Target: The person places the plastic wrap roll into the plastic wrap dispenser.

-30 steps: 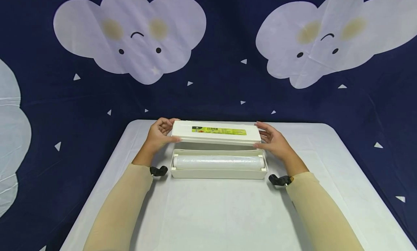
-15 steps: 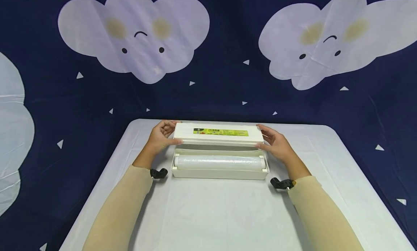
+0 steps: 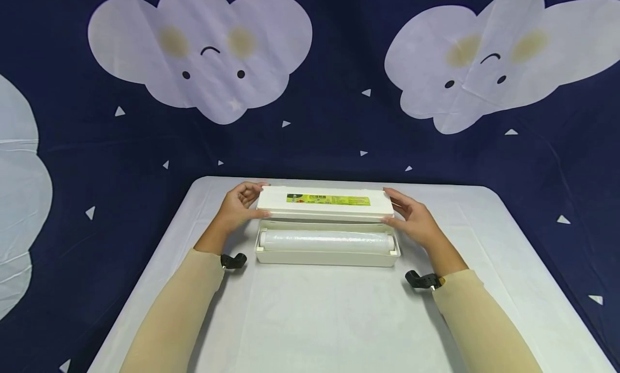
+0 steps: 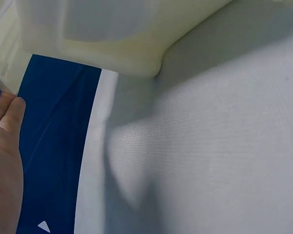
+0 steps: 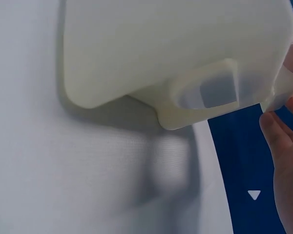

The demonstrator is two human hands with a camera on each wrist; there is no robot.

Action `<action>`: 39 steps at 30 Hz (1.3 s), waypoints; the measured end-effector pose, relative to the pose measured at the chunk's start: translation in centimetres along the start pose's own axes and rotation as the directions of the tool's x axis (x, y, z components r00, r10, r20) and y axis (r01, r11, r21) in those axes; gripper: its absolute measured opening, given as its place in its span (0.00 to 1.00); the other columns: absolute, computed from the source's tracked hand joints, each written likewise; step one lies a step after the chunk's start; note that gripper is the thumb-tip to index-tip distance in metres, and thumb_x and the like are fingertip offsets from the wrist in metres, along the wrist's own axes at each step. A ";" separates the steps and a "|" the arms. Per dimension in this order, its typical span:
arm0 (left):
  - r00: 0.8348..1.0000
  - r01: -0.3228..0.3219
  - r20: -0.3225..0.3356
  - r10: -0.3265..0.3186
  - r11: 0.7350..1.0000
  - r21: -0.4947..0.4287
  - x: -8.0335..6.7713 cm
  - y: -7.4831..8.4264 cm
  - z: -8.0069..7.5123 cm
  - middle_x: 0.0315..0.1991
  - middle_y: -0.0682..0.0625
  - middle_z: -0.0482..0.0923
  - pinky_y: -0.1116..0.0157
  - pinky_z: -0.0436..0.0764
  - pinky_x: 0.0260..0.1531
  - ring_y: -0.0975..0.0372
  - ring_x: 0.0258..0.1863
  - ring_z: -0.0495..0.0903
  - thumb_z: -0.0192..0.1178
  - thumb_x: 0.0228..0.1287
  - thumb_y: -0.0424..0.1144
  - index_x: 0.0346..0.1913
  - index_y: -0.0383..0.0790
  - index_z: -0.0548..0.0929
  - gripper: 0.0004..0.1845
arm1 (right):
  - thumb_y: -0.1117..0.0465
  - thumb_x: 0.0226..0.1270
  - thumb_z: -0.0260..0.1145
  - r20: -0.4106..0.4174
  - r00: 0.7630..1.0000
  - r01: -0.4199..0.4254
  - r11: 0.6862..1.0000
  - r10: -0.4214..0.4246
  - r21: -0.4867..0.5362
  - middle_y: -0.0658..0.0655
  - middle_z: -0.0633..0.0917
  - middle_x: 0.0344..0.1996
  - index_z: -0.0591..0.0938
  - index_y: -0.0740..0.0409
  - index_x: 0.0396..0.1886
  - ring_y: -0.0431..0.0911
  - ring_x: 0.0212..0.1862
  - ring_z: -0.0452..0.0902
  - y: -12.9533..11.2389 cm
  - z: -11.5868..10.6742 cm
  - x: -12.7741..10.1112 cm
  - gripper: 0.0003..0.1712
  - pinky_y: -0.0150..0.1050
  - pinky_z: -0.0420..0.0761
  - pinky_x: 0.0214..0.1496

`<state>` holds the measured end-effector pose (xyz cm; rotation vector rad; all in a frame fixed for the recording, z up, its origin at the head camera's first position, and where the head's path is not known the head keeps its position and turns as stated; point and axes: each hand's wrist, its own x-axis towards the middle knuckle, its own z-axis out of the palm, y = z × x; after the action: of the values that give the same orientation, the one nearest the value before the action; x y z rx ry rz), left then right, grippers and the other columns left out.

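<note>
A long white lid (image 3: 276,201) with a green-yellow label is held at its two ends, over the back edge of a white plastic wrap box (image 3: 327,258). My left hand (image 3: 236,206) pinches the lid's left end, thumb on the front edge and fingers behind. At the other end my right hand (image 3: 410,216) grips it the same way. In the box lies a roll of plastic wrap (image 3: 327,241), uncovered. The left wrist view has the lid's corner (image 4: 12,68) at the fingertips, and the right wrist view has the box's end wall (image 5: 171,44) close by.
The box stands on a table with a white cloth (image 3: 319,319), near its back edge. Behind hangs a dark blue curtain (image 3: 334,131) with printed clouds. Black wrist cameras (image 3: 234,261) sit at both sleeve cuffs.
The lid has come down and slightly toward me, and the gap between it and the box has narrowed. Both hands moved with it and keep their hold; the box stays put.
</note>
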<state>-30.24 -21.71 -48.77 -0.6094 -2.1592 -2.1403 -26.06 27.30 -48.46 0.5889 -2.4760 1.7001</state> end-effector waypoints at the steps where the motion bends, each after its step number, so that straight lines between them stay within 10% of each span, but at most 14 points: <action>1: 1.000 -0.001 0.002 0.001 1.000 -0.001 -0.1 0.0 0.0 0.68 0.37 0.77 0.63 0.68 0.72 0.51 0.70 0.74 0.81 0.40 0.14 0.57 0.24 0.74 0.38 | 0.73 0.62 0.79 -0.001 1.000 0.002 1.000 -0.002 0.000 0.61 0.67 0.78 0.68 0.62 0.80 0.59 0.77 0.62 -0.1 0.0 -0.1 0.48 0.52 0.64 0.77; 39: 0.992 0.097 0.066 -0.110 0.981 0.168 -4.9 1.6 0.9 0.70 0.43 0.76 0.65 0.64 0.73 0.54 0.75 0.67 0.84 0.45 0.24 0.59 0.32 0.79 0.36 | 0.72 0.56 0.83 0.025 0.999 0.026 1.000 -0.026 -0.013 0.61 0.72 0.74 0.71 0.59 0.78 0.58 0.71 0.71 -1.2 0.1 -5.2 0.50 0.37 0.69 0.73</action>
<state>-25.04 -22.04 -48.73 -0.5857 -2.4286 -1.9878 -20.83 28.21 -48.88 0.6420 -2.4825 1.6765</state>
